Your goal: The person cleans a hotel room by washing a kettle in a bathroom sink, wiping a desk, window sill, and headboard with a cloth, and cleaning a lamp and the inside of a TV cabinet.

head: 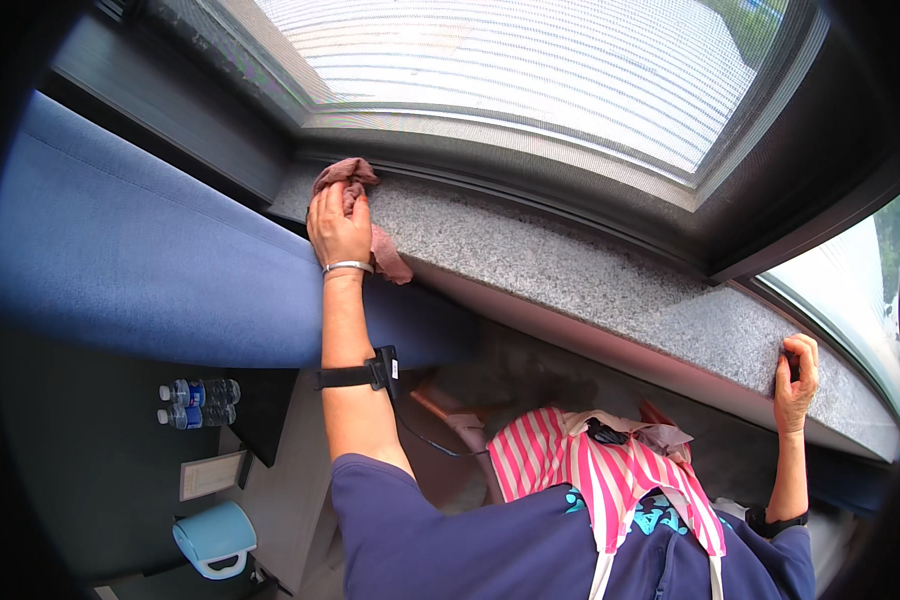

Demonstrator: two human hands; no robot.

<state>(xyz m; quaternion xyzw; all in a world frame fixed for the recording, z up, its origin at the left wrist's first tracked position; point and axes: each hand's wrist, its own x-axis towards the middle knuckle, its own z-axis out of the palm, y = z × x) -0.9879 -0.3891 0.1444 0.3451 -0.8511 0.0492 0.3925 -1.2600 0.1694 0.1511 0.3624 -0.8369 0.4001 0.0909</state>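
Observation:
My left hand (341, 229) presses a crumpled brownish-pink cloth (351, 174) against the left end of a grey speckled stone windowsill (525, 247). One end of the cloth hangs down over the sill's front edge, beside my wrist with its silver bangle. Far to the right, my right hand (797, 379) rests at the sill's front edge with its fingers curled around a small dark thing, mostly hidden and too unclear to name. Above the sill stands a window with a mesh screen (540, 67) in a dark frame.
A blue upholstered headboard or seat back (150, 240) adjoins the sill at left. Lower left are two plastic water bottles (199, 393), a framed card (211, 475) and a light blue electric kettle (216, 534). A chair (487, 465) stands below the sill, near my striped apron.

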